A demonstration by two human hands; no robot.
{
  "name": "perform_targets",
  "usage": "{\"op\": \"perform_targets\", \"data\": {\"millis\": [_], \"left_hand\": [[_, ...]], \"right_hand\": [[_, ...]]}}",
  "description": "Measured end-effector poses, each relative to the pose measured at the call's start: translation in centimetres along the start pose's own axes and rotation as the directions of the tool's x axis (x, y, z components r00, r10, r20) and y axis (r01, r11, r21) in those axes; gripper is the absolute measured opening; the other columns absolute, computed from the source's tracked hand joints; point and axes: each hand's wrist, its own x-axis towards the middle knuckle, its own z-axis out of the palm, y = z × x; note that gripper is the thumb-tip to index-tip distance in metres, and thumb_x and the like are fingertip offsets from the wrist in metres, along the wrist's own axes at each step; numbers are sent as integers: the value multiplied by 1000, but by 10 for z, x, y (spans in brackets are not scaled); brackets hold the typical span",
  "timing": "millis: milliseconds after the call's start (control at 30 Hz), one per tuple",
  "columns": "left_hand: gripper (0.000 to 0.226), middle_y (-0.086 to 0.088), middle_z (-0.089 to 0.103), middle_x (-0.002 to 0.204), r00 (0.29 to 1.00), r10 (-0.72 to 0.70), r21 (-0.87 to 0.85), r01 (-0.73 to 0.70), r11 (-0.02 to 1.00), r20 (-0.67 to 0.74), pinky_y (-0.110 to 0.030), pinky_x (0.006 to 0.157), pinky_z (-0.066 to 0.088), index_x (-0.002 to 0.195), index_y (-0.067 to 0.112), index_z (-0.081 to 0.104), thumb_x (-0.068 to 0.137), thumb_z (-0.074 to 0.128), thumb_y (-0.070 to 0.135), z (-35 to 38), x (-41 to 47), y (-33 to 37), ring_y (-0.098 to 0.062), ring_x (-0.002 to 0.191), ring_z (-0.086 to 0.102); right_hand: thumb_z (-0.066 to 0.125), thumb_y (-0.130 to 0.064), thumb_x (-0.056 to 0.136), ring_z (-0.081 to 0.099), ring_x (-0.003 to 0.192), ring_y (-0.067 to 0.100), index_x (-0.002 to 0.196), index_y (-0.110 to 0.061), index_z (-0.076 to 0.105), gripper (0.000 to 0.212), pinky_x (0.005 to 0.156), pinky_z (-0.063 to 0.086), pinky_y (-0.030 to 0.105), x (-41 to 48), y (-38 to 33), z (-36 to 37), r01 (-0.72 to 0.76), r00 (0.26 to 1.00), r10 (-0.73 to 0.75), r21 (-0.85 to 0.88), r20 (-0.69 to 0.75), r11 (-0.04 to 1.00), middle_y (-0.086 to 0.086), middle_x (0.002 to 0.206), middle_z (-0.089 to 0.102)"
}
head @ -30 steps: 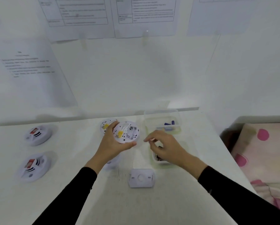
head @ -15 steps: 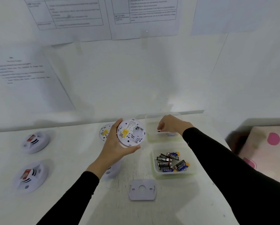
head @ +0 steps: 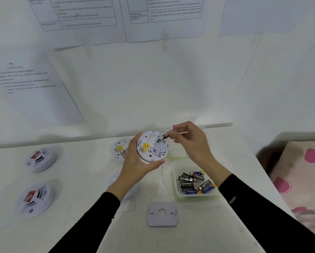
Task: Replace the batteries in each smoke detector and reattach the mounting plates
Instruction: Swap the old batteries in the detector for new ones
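Over a white table [head: 80, 225], the left hand [head: 134, 168] gripped the opened smoke detector [head: 152, 147] while the right hand [head: 192, 143] pinched a battery [head: 168, 134] at its bay, probably needing seating next

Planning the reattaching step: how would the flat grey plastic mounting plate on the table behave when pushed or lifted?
The flat grey plastic mounting plate looks thin and moulded, so probably light and stiff. It lies flat on the white table, so it would likely slide, not roll; its low edge may resist pinching.
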Motion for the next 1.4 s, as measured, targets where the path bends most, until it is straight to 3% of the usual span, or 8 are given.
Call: {"op": "perform_targets", "data": {"millis": [200,367,533,700,867,933,1067,1400], "left_hand": [[103,14,46,138,999,30,14,-29,999,-37,-16,100,41,142,35,35,56,92,44,8,-2,1,5,127,44],[101,8,45,136,988,71,39,-66,997,-137,-23,102,44,139,35,34,58,94,34,20,-5,2,0,126,47],[98,1,46,137,986,48,10,-47,999,-158,-24,101,48,142,23,37,62,93,21,23,-4,5,-6,123,51],[103,0,47,136,983,72,39,-66,997,-168,-35,104,47,141,31,34,55,87,50,21,-3,3,-12,125,51],[98,3,50,132,988,69,-27,-74,997,-140,-21,96,49,134,34,37,56,97,30,21,-5,12,-1,120,53],[97,6,52,133,996,32,-123,-41,992,-77,-21,92,53,134,34,38,58,96,22,17,-3,16,-2,120,55],[98,7,54,134,995,-21,-270,48,962,100,-26,84,58,140,27,36,63,91,5,11,-2,23,-1,116,60],[74,-1,62,134,904,-197,-577,397,713,379,-43,83,59,144,34,41,81,70,7,3,-4,21,-27,117,66]], "right_hand": [[61,-12,93,69,82,10,112,-27,65,24,73,53,20,-22,-3,10,69,998,-69,-91,3,994,1,101,63],[77,-8,77,58,69,2,78,-16,73,9,66,44,12,-25,5,20,132,991,-132,-257,15,957,-5,83,62],[67,-10,88,57,92,-1,110,-5,72,24,86,43,8,-28,8,26,261,959,-195,-373,207,890,3,106,61],[65,-6,89,61,103,14,115,-5,70,26,93,41,11,-21,3,16,316,926,-172,-442,337,839,7,113,67],[88,-23,65,56,94,9,89,-16,68,32,79,39,10,-12,-6,14,139,974,-71,-319,214,938,1,105,58],[91,-30,60,51,107,12,106,-24,59,56,82,41,17,-9,-10,13,-81,977,132,-278,169,957,-3,118,49],[88,-5,62,64,105,24,136,-26,36,93,83,58,35,0,-17,8,-512,812,467,44,351,858,10,119,59],[81,-6,72,65,109,25,131,-17,49,68,85,57,35,10,1,5,-681,666,556,101,497,725,9,121,65]]}}
